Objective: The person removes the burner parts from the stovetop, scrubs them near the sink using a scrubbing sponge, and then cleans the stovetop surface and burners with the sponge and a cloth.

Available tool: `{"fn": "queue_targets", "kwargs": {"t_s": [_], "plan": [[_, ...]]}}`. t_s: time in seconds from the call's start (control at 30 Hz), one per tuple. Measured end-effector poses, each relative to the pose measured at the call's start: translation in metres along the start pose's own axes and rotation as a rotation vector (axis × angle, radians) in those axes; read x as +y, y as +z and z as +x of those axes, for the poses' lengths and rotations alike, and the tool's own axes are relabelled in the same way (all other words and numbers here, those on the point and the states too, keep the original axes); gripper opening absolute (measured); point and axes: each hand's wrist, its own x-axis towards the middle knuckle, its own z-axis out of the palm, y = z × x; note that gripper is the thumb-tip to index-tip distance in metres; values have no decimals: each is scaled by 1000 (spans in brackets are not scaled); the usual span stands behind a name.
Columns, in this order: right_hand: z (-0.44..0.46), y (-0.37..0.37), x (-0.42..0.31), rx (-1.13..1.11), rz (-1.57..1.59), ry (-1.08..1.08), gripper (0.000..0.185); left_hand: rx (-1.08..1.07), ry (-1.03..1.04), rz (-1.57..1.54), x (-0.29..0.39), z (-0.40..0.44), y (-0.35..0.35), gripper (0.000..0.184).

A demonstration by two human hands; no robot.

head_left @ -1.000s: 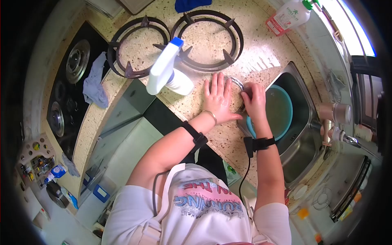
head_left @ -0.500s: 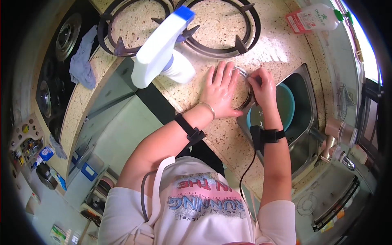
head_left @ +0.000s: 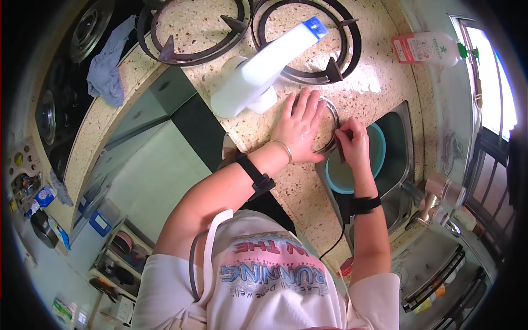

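Note:
On the speckled counter (head_left: 297, 186) lies a thin metal ring (head_left: 335, 118). My left hand (head_left: 300, 129) presses down over the ring's left side, fingers spread and wet. At the ring's right edge, my right hand (head_left: 355, 142) pinches a small dark, flat piece (head_left: 340, 149) between thumb and fingers. Part of the ring is hidden under my left hand. A white spray bottle (head_left: 258, 71) with a blue nozzle stands just beyond my left hand.
Two black pan supports (head_left: 334, 70) lie at the back. The sink (head_left: 404, 159) on the right holds a blue basin (head_left: 381, 144). A soap bottle (head_left: 426, 48) is at the back right. A grey cloth (head_left: 107, 71) hangs by the stove (head_left: 60, 91).
The camera view has shifted. My right hand has moved slightly down along the ring's right side, and the dark piece in it now shows. My left hand stays on the ring.

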Motion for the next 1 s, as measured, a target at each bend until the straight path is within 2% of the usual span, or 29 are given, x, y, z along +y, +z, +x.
{"fn": "queue_targets", "kwargs": {"t_s": [0.03, 0.13, 0.23, 0.4, 0.53, 0.63, 0.67, 0.77, 0.83, 0.87, 0.9, 0.97, 1.0], "plan": [[0, 0, -4, 2, 12, 16, 18, -9, -1, 2, 1, -1, 0, 128], [39, 3, -11, -11, -32, -152, 18, -10, -4, 5, 1, -1, 1, 127], [39, 7, -4, 24, 11, -171, 17, -5, -2, -3, 1, -2, 1, 127], [-5, 7, -3, 55, 72, 27, 20, -23, -7, -4, 1, -1, -1, 126], [43, 11, -2, 44, -28, -179, 17, 5, -2, 1, 1, -2, 1, 126], [51, 0, -3, 67, 71, -74, 19, 20, -9, -9, 1, 0, 0, 128], [48, -12, -3, 105, 79, 21, 20, 45, -12, -34, 2, 0, 3, 128], [31, -27, -5, 174, 403, 137, 33, 48, -16, -29, 5, 0, -3, 127], [24, -4, -1, 191, 576, 107, 51, 24, -19, -5, 8, 0, -9, 127], [16, -1, -5, 201, 381, 59, 69, 7, -29, 12, 9, 1, -10, 127], [10, 1, -8, 232, 229, -18, 76, 15, -21, 3, 11, 2, -9, 126], [-9, 14, 6, 320, 44, -116, 78, 21, -33, 1, 9, 2, -7, 126], [-21, 18, 5, 327, 105, -30, 78, 24, -36, 4, 9, 1, -7, 126]]}}
